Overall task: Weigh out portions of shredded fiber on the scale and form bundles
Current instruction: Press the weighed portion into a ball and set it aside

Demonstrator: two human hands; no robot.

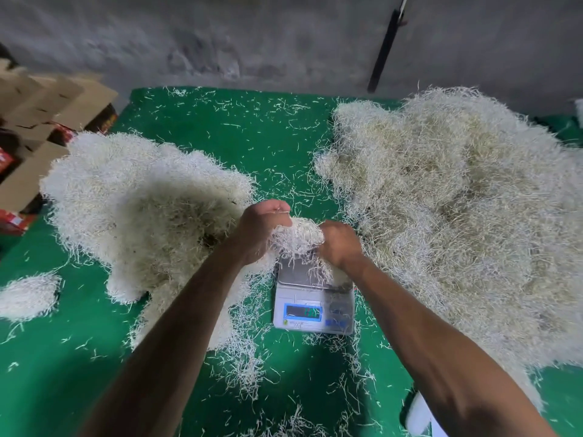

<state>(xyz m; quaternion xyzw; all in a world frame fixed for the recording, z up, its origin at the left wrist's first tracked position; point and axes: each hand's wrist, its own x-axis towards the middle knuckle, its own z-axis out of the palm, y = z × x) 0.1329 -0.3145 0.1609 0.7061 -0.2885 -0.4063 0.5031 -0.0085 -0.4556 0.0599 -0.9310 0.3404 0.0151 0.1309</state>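
A small white digital scale with a steel pan and a lit blue display sits on the green cloth at centre. Just above its pan, both hands hold one clump of pale shredded fiber. My left hand grips the clump's left side. My right hand grips its right side, and strands hang down onto the pan. A large fiber pile lies to the left of the scale, and a bigger one lies to the right.
A small separate wad of fiber lies at the left edge. Cardboard boxes stand at the back left. A grey wall with a dark leaning rod closes the back. Loose strands litter the cloth. A white object shows at bottom right.
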